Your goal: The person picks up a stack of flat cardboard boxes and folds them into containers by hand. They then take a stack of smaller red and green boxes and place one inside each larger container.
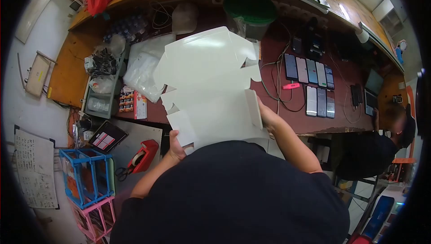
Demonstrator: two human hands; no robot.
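1 head-worn camera looked forward and down, close above the left hand [177, 147], right hand [266, 114] and worktable [271, 55].

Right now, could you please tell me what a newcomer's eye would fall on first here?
Probably the large glossy white cardboard sheet with folded flaps, held in the middle between the left hand and the right hand. Next might come the two rows of slim rectangular phones on the dark red tabletop at the right, then the bright red tape dispenser at the lower left.

shirt [231, 194]: near-black | sleeves [324, 188]: short | forearms [295, 146]: bare | left hand [177, 147]: bare | right hand [268, 115]: bare
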